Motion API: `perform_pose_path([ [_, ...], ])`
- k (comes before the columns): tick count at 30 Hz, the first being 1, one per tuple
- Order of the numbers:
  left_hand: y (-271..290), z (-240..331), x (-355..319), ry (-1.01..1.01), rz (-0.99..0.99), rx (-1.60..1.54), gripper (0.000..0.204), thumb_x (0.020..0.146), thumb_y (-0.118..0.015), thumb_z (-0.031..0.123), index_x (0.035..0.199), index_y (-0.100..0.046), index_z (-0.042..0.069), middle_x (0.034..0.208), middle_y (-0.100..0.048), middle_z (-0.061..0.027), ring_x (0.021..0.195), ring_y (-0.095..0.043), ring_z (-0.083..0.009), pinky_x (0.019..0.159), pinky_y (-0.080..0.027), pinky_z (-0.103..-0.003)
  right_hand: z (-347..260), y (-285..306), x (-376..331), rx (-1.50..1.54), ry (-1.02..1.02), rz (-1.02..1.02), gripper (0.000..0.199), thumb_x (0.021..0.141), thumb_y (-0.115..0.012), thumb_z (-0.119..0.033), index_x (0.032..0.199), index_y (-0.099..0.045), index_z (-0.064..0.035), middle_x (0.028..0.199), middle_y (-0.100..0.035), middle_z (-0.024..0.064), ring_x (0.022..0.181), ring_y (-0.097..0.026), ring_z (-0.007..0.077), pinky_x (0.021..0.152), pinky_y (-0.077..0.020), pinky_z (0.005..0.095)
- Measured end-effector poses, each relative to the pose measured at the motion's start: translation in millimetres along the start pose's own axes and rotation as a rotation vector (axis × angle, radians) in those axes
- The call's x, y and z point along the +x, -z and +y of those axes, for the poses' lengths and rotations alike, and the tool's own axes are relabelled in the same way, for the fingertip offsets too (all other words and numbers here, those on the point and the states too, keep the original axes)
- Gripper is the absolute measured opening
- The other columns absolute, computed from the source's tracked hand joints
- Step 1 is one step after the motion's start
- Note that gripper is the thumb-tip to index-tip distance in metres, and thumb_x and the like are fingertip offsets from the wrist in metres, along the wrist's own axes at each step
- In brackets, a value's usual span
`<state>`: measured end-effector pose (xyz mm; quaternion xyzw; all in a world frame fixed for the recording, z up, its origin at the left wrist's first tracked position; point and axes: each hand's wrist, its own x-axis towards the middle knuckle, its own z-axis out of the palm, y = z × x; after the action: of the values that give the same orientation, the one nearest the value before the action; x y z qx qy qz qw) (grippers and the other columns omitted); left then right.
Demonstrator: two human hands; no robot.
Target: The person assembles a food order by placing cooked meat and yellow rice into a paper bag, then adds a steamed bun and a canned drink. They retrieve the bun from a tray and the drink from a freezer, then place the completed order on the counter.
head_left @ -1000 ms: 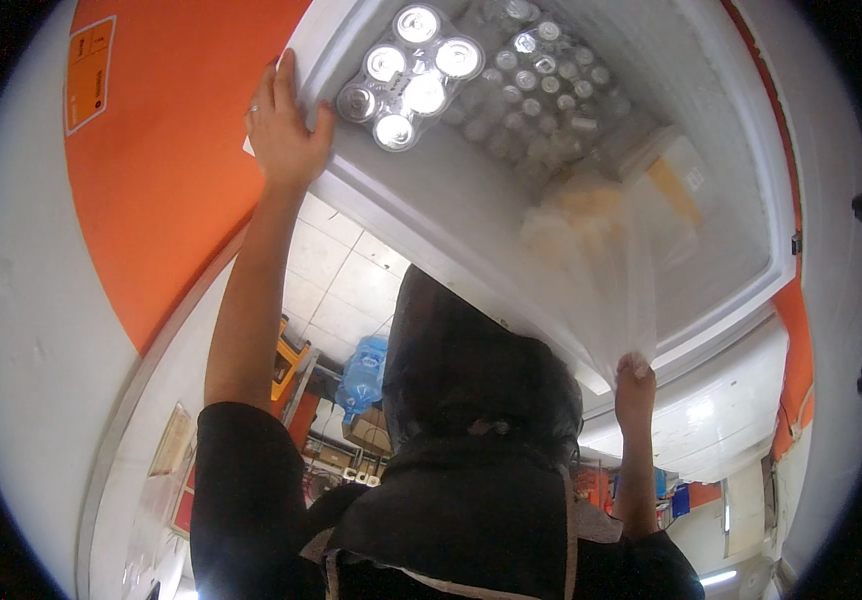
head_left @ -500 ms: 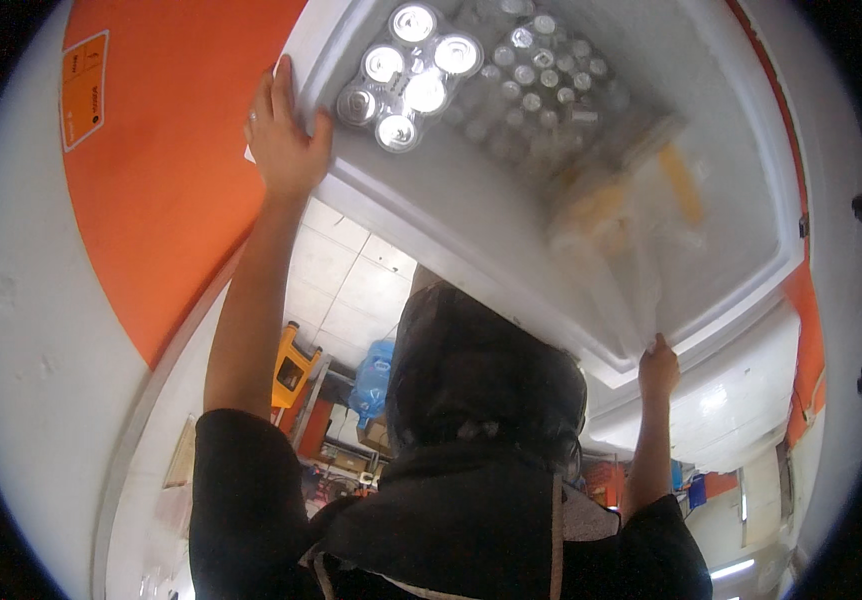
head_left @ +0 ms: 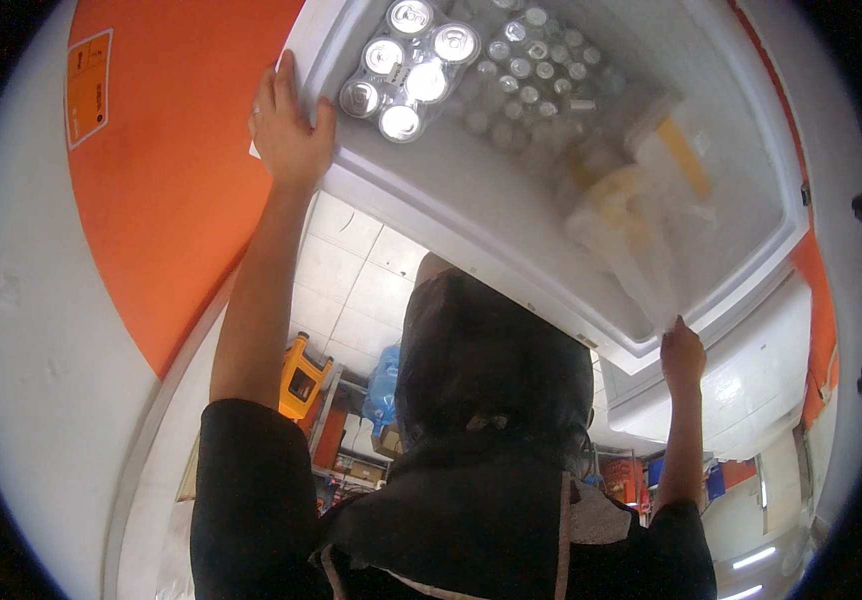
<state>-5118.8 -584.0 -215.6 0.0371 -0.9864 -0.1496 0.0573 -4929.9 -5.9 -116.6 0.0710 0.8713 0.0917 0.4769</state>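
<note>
A white chest freezer point(head_left: 421, 205) stands open before me, with cold haze inside. My left hand point(head_left: 291, 140) rests on its rim at the left, fingers stretched and thumb apart. Just inside from that hand is a shrink-wrapped pack of silver-topped cans point(head_left: 426, 82). My right hand point(head_left: 683, 350), over the rim's lower right corner, is closed on the gathered end of a clear plastic bag point(head_left: 636, 245). The bag hangs slanting into the freezer, with pale yellowish contents I cannot make out. Beside it lies a white package with a yellow stripe point(head_left: 686, 160).
Deeper in the freezer stand several more cans or bottles point(head_left: 536, 65), blurred by haze. An orange panel point(head_left: 171, 180) lies left of the rim. Below are floor tiles point(head_left: 341, 255), a yellow container point(head_left: 301, 380) and a blue water jug point(head_left: 383, 390).
My right hand has moved slightly right and up, drawing the bag with it. The striped package shows more clearly. My left hand stays on the rim; the view has shifted a little.
</note>
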Motion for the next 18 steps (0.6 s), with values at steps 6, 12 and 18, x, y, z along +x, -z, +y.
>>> perform_pose_path([
  [6, 0, 1, 2, 0.032, -0.012, -0.011, 0.074, 0.08, -0.063, 0.026, 0.149, -0.041, 0.013, 0.143, -0.045, -0.0232, 0.131, -0.044, -0.0404, 0.107, -0.034, -0.051, -15, -6, 22, 0.244, -0.037, 0.044, 0.029, 0.094, -0.054, -0.018, 0.12, -0.057, -0.0043, 0.102, -0.068, 0.02, 0.097, -0.065, 0.0412, 0.083, -0.0523, 0.0519],
  [12, 2, 4, 3, 0.043, -0.017, 0.024, 0.072, 0.08, -0.063, 0.024, 0.148, -0.043, 0.012, 0.144, -0.046, -0.0232, 0.132, -0.045, -0.0399, 0.107, -0.033, -0.051, -28, -20, 41, 0.281, 0.036, 0.179, 0.025, 0.09, -0.062, -0.012, 0.113, -0.057, -0.004, 0.134, -0.05, 0.0242, 0.122, -0.052, 0.0437, 0.095, -0.0492, 0.0512],
  [18, 4, 6, 5, 0.055, -0.029, -0.03, 0.072, 0.08, -0.063, 0.022, 0.148, -0.043, 0.01, 0.144, -0.045, -0.0239, 0.132, -0.045, -0.0404, 0.108, -0.033, -0.05, -42, -67, 100, 0.415, 0.07, 0.388, 0.034, 0.082, -0.065, -0.005, 0.114, -0.057, -0.0005, 0.142, -0.041, 0.0275, 0.129, -0.043, 0.0469, 0.107, -0.0399, 0.0517],
])
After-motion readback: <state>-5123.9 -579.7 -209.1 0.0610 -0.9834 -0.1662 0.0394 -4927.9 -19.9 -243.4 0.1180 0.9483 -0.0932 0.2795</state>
